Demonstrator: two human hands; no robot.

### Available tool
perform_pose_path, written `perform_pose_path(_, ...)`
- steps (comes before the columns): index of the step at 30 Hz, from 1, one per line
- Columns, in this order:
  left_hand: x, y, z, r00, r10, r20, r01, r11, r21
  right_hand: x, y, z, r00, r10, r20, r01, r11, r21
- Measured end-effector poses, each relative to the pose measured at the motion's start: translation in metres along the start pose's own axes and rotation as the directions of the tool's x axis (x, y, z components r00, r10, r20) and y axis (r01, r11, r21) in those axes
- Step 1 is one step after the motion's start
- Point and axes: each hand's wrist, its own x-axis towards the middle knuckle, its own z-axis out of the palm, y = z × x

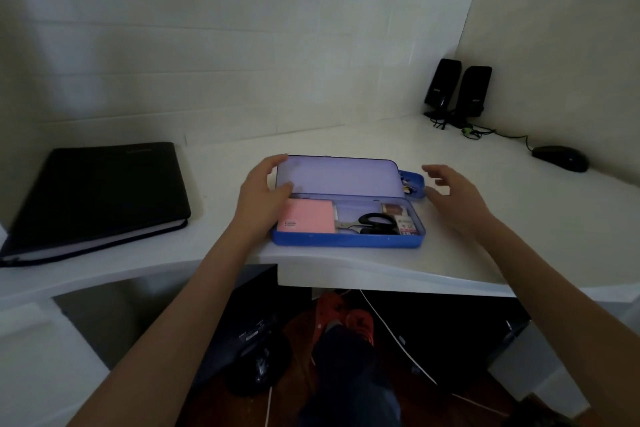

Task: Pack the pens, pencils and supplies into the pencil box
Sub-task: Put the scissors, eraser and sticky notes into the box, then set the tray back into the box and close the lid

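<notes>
A blue pencil box [346,241] lies open near the desk's front edge, its pale lid [337,177] raised toward the wall. Inside are a pink sticky-note pad [308,217], black-handled scissors [374,221] and a small white packet [406,225]. A blue inner tray [414,185] holding small items pokes out behind the lid at the right. My left hand [265,191] grips the lid's left end, fingers over its top corner. My right hand [450,192] hovers just right of the tray, fingers spread, holding nothing.
A black binder [100,191] lies on the desk at the left. Two black speakers [459,88] with cables stand in the far right corner, and a black mouse [561,158] sits at the right. Below the desk edge I see legs, red shoes and cables.
</notes>
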Motion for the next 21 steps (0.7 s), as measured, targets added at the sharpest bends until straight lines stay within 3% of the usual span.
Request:
perform_pose_path(3, 0.006, -0.004, 0.002, 0.99, -0.142, 0.023, 0.138, 0.983, 0.119, 0.018, 0.004, 0.009, 0.992, 0.07, 0.109, -0.072, 0.997, 0.009)
perform_pose_path(6, 0.005, -0.006, 0.005, 0.986, -0.165, 0.028, 0.157, 0.97, 0.184, 0.033, -0.001, 0.009, 0.928, 0.131, 0.35, -0.207, 0.96, 0.189)
perform_pose_path(10, 0.006, -0.007, 0.005, 0.986, -0.163, 0.031, 0.157, 0.976, 0.152, 0.043, 0.007, 0.008, 0.879, 0.043, 0.474, -0.088, 0.993, 0.073)
perform_pose_path(17, 0.009, -0.008, 0.009, 0.979, -0.144, -0.145, 0.159, 0.983, 0.096, 0.04, 0.019, 0.015, 0.981, -0.013, 0.193, -0.033, 0.972, 0.233)
perform_pose_path(21, 0.019, -0.011, 0.011, 0.967, -0.164, -0.193, 0.195, 0.969, 0.154, 0.043, 0.027, 0.011, 0.993, 0.116, -0.016, -0.106, 0.947, 0.302)
